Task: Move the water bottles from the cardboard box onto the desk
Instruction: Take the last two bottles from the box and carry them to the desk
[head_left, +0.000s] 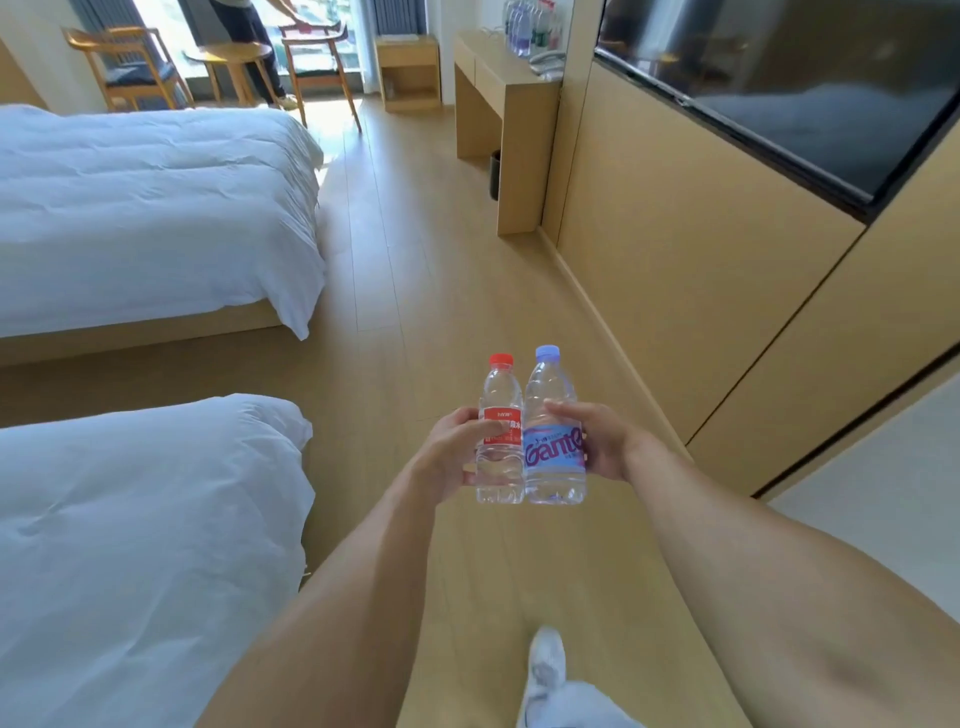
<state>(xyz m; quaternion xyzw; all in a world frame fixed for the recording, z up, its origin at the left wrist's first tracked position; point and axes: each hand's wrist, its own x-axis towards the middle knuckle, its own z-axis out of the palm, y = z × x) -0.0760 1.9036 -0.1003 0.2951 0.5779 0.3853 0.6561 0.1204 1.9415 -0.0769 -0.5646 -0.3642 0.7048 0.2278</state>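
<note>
Hands (524, 447) hold two upright water bottles (527, 431) side by side, touching

Daylight flooded in from the window (322, 31) at the far end, overexposed there. The room was bright with soft shadows. Straight edges bowed away from the window; the picture was slightly soft throughout.

The left hand (452, 449) holds a red-capped water bottle (501, 431) upright, touching the purple-capped water bottle (554, 431) in the right hand (597, 441); more bottles (524, 26) stand on the far desk (498, 67).
</note>
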